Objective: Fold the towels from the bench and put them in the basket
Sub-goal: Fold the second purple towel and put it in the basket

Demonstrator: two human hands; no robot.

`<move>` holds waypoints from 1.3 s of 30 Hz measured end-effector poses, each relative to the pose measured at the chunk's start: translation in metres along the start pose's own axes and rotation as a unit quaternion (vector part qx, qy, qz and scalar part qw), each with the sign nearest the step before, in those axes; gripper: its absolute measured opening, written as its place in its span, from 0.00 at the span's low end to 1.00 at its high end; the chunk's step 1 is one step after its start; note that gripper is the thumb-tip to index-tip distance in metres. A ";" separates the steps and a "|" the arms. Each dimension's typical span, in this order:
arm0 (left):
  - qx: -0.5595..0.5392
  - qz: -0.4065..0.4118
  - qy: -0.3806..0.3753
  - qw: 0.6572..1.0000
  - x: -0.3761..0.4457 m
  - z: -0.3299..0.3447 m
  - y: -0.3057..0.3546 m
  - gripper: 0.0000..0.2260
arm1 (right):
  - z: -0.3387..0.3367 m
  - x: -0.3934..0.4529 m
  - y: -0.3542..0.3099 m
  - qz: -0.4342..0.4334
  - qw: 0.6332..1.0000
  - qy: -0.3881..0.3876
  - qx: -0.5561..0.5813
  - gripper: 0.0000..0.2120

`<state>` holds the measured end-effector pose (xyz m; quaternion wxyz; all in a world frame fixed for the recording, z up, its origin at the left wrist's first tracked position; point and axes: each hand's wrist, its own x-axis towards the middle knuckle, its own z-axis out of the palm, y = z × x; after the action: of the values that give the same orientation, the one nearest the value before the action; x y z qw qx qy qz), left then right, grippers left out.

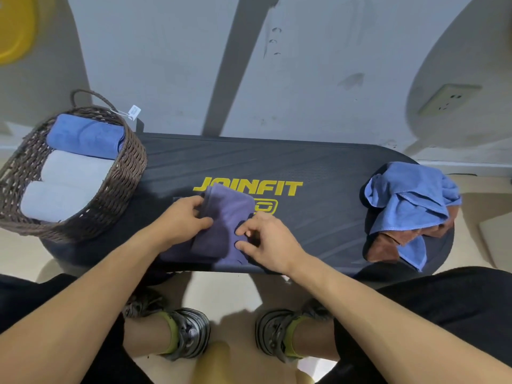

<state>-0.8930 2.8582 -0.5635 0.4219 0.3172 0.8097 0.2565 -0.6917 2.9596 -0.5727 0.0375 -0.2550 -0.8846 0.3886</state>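
Note:
A dark purple towel (224, 217), partly folded, lies on the middle of the black bench (318, 217). My left hand (184, 217) grips its left edge, fingers curled round the fold. My right hand (266, 239) pinches its right edge near the front. At the bench's left end stands a brown wicker basket (122, 189) holding a rolled blue towel (83, 135) and two rolled grey towels (74, 167). On the right end lies a crumpled light blue towel (410, 195) over a brown towel (388, 242).
The bench carries a yellow JOINFIT logo (249, 187). A white price tag (134, 110) hangs from the basket handle. A wall socket (448, 99) sits at the right. My feet in grey sandals (188, 331) stand on the floor below the bench's front edge.

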 end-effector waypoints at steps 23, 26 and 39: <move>0.242 -0.069 0.148 0.956 -0.005 -0.008 -0.050 0.12 | 0.038 0.006 -0.012 -0.102 0.976 -0.095 -0.169 0.13; 0.232 -0.016 0.169 0.958 -0.011 0.007 -0.044 0.09 | 0.029 0.006 -0.013 -0.086 0.969 -0.113 -0.202 0.13; 0.174 0.128 0.145 0.965 -0.009 0.083 0.013 0.07 | -0.037 -0.037 0.010 0.056 0.952 -0.207 -0.218 0.14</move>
<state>-0.8149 2.8728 -0.5927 0.2017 0.4465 0.8469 0.2067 -0.6457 2.9727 -0.5496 -0.2246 -0.2204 -0.9204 0.2322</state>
